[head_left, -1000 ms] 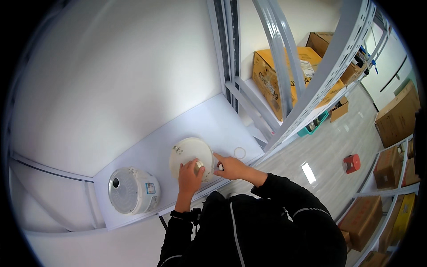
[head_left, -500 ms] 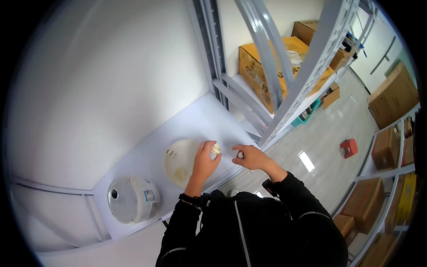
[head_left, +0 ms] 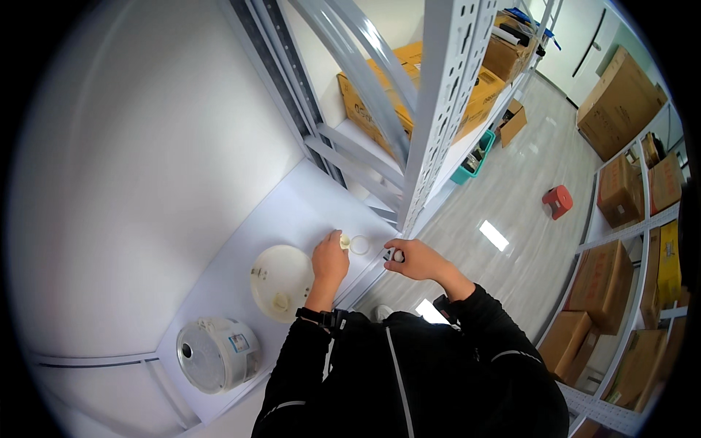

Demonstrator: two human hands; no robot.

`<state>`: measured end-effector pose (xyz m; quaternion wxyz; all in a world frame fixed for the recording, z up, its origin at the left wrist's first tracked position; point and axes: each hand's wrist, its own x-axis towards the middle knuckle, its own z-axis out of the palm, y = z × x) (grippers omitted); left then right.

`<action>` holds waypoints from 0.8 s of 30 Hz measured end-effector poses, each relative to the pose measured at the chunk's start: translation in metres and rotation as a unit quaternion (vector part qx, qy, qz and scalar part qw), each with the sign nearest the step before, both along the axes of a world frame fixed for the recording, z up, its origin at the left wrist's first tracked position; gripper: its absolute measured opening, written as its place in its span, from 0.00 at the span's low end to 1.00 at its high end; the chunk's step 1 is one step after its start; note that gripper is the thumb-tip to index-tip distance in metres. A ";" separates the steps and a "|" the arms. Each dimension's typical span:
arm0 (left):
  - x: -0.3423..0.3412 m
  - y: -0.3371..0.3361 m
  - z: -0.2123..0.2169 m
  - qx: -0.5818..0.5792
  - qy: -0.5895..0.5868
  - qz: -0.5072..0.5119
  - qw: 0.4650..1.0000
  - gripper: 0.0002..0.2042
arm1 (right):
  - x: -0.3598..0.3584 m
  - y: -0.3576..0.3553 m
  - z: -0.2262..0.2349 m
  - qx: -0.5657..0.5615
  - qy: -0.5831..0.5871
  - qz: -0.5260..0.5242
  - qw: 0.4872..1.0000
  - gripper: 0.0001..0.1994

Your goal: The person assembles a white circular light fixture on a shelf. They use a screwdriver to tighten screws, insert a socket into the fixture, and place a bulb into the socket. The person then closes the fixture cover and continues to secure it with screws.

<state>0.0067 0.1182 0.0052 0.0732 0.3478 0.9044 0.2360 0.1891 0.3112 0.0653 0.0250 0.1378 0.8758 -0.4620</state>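
My left hand [head_left: 330,261] is closed around a small cream-coloured piece [head_left: 345,241] above the white shelf board [head_left: 307,191]. Just to its right lies a thin pale ring [head_left: 360,253]. My right hand [head_left: 418,261], past the board's front edge, has its fingers curled round a small whitish round piece [head_left: 398,255]; its kind is too small to tell. Left of my left hand, a round cream disc [head_left: 266,264] rests on the board, carrying a small pale yellowish piece [head_left: 280,301] and some dark specks or small parts.
A white drum-shaped container [head_left: 237,361] with a dark hole in its round face lies at the board's left end. A grey metal rack post [head_left: 438,109] rises ahead on the right, with a yellow carton [head_left: 358,109] behind it. A red stool [head_left: 558,201] stands on the floor.
The view has turned to the right. The thin ring now shows on the board beside my left hand, which has closed further round its cream piece. My right hand keeps its curled hold.
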 end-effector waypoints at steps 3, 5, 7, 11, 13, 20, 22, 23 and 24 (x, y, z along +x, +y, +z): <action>0.001 0.003 -0.002 -0.039 -0.017 0.019 0.999 0.22 | 0.005 0.000 0.001 -0.005 -0.008 0.000 1.000 0.26; -0.003 0.004 -0.011 -0.074 -0.012 0.027 0.997 0.23 | 0.006 -0.002 0.002 -0.008 -0.016 0.005 1.000 0.26; -0.006 0.001 -0.015 -0.076 -0.006 0.028 0.997 0.25 | 0.007 -0.005 0.005 -0.012 -0.027 0.014 0.999 0.26; 0.004 -0.002 -0.007 0.000 0.134 0.025 0.991 0.28 | 0.005 0.001 0.005 0.003 -0.001 0.026 1.000 0.28; 0.008 -0.012 0.010 0.060 0.121 0.015 0.991 0.27 | 0.002 0.004 0.011 0.028 0.016 0.027 0.999 0.31; 0.019 -0.107 0.013 0.113 0.082 0.086 0.986 0.14 | -0.019 -0.013 0.049 0.005 0.120 0.070 0.990 0.39; 0.023 -0.131 0.004 0.094 0.085 0.091 0.988 0.12 | -0.028 -0.028 0.057 -0.009 0.187 0.062 0.980 0.38; 0.026 -0.141 0.001 0.083 0.086 0.093 0.988 0.12 | -0.032 -0.036 0.063 -0.044 0.202 0.066 0.976 0.36; 0.030 -0.148 -0.002 0.064 0.080 0.101 0.990 0.12 | -0.038 -0.045 0.069 -0.078 0.216 0.070 0.971 0.35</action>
